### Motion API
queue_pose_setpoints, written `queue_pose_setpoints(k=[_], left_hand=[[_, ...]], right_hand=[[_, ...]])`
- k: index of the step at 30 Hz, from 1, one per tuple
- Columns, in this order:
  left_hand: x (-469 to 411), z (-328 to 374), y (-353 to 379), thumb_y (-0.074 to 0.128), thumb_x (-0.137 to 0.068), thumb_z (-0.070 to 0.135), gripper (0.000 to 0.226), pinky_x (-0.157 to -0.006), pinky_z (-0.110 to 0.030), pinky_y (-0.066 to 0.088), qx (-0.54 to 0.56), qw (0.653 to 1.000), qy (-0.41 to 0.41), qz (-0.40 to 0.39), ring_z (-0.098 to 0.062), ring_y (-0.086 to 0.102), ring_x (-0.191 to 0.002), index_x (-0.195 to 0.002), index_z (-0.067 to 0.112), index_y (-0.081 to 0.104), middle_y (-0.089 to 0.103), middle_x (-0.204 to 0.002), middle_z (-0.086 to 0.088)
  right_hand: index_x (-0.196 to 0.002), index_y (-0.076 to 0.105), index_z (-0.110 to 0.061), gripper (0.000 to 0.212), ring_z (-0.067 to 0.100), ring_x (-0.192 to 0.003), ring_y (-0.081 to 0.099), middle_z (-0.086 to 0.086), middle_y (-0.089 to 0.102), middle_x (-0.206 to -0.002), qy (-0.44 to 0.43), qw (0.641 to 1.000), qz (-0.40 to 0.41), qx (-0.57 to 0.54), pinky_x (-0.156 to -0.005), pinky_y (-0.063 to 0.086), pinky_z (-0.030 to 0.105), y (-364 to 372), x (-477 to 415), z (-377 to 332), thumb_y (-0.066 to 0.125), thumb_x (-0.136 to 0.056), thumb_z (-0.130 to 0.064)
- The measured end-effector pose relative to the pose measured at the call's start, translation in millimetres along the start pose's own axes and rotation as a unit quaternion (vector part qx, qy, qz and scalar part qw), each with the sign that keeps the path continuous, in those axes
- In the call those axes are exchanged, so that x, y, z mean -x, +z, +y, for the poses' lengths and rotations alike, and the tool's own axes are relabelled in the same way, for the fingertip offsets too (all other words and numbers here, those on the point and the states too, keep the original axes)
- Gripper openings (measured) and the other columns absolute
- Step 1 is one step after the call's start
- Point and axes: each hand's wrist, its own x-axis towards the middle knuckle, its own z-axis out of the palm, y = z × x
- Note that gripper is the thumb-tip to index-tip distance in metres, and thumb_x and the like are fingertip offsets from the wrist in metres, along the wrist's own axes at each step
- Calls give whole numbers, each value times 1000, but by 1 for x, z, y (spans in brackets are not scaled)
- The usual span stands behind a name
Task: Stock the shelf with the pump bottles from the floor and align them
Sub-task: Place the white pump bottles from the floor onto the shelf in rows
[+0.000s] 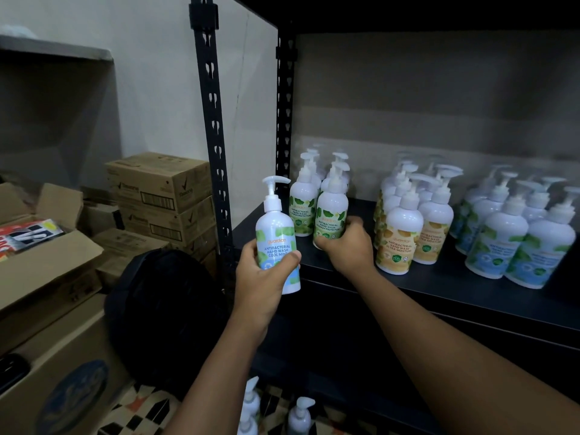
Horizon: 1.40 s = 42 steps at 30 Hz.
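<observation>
2 grips | left hand (263,279) fingers wrap blue bottle (276,237) | right hand (348,248) fingers wrap green bottle (331,215) on shelf (439,285)

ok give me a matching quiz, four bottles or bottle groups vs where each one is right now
1 cool mint bottle
2 front green-label bottle
3 yellow-label bottles
4 unstocked bottles

a on the floor
b middle of the shelf, untouched
c held in the left hand
d on the shelf, gripped by the right hand

Pairs: 1c, 2d, 3b, 4a
</observation>
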Motion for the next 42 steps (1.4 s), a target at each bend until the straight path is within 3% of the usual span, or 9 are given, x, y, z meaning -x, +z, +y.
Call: queue_pose_setpoints(k=[18,25,33,38,42], left_hand=[[-2,-3,4,81,-64,32,53,-77,-50,63,1,1000,-16,2,-33,74,-92,-111,19,61,73,-100,-14],[0,-5,5,82,-69,29,50,-73,-45,63,-1,1000,-20,-7,-32,74,-92,-113,19,61,73,-101,-14],[5,-5,12,81,-63,33,54,-78,-53,62,0,1000,-23,-15,-32,74,-93,-111,21,60,73,-102,-13],[27,-3,16,81,-81,15,47,-73,-45,61,25,999,-32,-30,-26,77,-88,-119,15,53,73,-101,-11],[56,-2,24,77,-85,9,39,-80,-51,60,28,997,-31,-57,-27,77,-88,-116,10,55,76,-99,-12]], right_hand=[[-131,52,-9,59,35,-113,62,12,67,-123,15,999,1,44,-88,54,41,10,-18,-3,76,-84,-36],[-131,52,-10,57,36,-115,61,13,67,-123,10,998,-5,62,-92,53,44,11,-21,-1,73,-86,-38],[-131,51,-7,62,36,-119,58,14,63,-128,13,998,-10,61,-93,52,42,7,-18,1,75,-85,-40],[-133,56,-12,55,29,-120,58,11,60,-131,-61,995,-53,64,-97,49,35,-18,21,5,72,-86,-38],[-141,56,-14,54,19,-127,54,5,56,-141,-121,984,-91,89,-104,42,28,-60,75,15,65,-93,-37]])
